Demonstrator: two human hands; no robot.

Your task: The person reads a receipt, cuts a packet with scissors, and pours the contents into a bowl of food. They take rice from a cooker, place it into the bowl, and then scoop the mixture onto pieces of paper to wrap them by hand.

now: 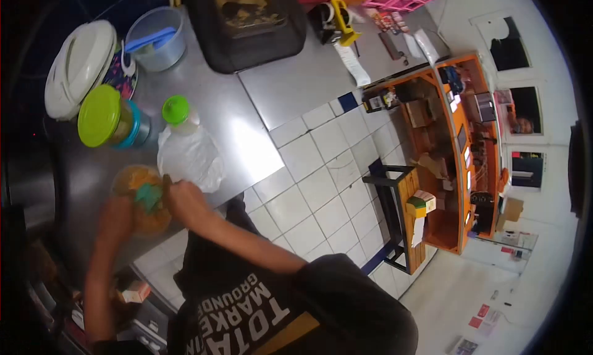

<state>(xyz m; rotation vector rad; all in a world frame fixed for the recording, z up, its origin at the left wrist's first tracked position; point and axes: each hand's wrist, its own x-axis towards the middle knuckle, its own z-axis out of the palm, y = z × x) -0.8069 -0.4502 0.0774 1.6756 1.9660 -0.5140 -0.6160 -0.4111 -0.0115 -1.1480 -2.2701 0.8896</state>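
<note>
Both my hands are at the left of the frame, at a clear round container (151, 226) on the near edge of the steel bench (216, 99). Orange contents (139, 176) show inside it, with a crumpled teal piece (148, 197) in the middle. My left hand (117, 214) is curled at the container's left side, and my right hand (184, 199) is closed at its right side. Both are blurred, so I can't tell exactly what my fingers pinch.

Just above my right hand lies a crumpled, whitish plastic bag (193, 158), with a small green-lidded jar (176, 110) beside its top end. Farther up on the left I see a container with a yellow-green lid (99, 116), a blue-rimmed one (136, 125) next to it, a white lidded box (81, 68), and a clear tub (164, 55) with something blue inside. A black tray (247, 57) sits at the top.
</note>
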